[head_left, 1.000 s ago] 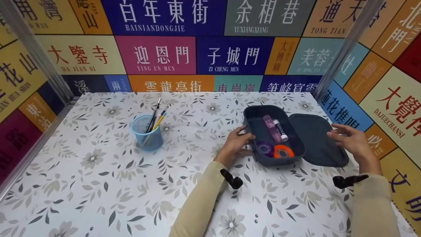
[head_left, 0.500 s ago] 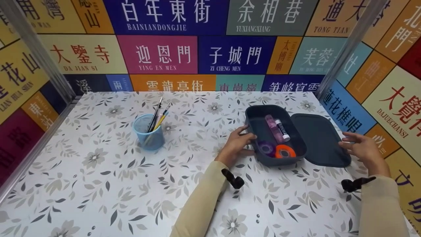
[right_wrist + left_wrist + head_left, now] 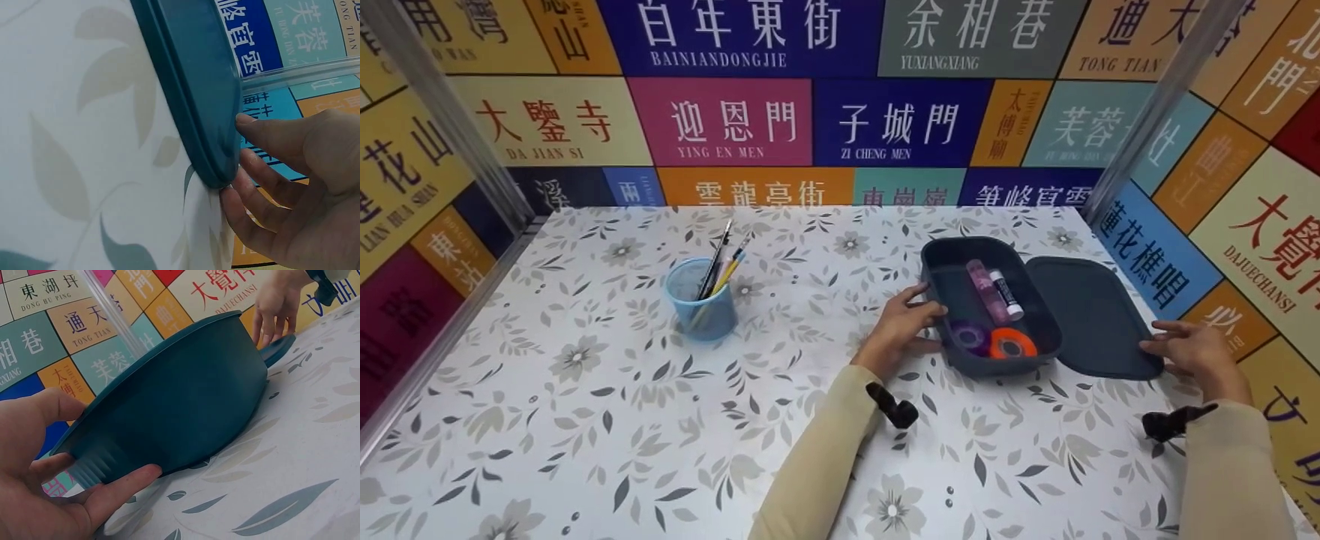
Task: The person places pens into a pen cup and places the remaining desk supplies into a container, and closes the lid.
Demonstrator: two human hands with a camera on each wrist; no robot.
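A dark blue-green lunch box (image 3: 1012, 366) stands without its lid at the right of the table. Inside lie a pink tube (image 3: 985, 289), a white-and-dark glue stick (image 3: 1006, 295), a purple tape roll (image 3: 970, 337) and an orange tape roll (image 3: 1012, 343). My left hand (image 3: 900, 327) grips the box's left side, its thumb (image 3: 62, 406) up at the rim and a finger (image 3: 126, 490) along the lower wall. To the right of the box lies its flat lid (image 3: 1091, 319). My right hand (image 3: 1198, 356) touches the lid's near right corner with loosely bent fingers (image 3: 253, 216).
A light blue mesh pen cup (image 3: 705, 319) with several brushes and pencils stands left of centre. The tabletop (image 3: 660, 450) has a floral cover. Panels with printed characters (image 3: 900, 124) rise behind and at both sides, with clear corner posts (image 3: 1147, 120).
My right hand has slid along the lid's right edge towards me, from its upper right to its near corner. The left hand stays on the box.
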